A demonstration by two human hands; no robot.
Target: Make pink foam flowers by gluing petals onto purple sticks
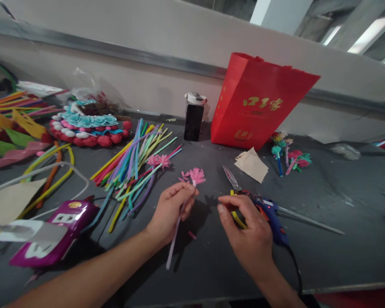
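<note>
My left hand [176,205] is closed on a handmade flower with a pink fringed head [196,176] and a pale lilac stem [173,248]. The head shows above my thumb and the stem slants down below my fingers. To the right, my right hand [248,226] has its thumb and index fingertips close together in a pinch; anything between them is too small to make out. Behind that hand lie scissors [231,177] with yellow handles, partly hidden, and a blue glue gun [277,229]. A small pink scrap [192,235] rests on the table between my hands.
Colourful fuzzy stems [134,158] and pink flower heads [158,161] lie left. A purple power strip [56,233] with cables is nearer. Behind stand a bottle [194,117] and a red bag [256,102]. Finished flowers [291,156] and a beige cloth piece [252,164] lie right.
</note>
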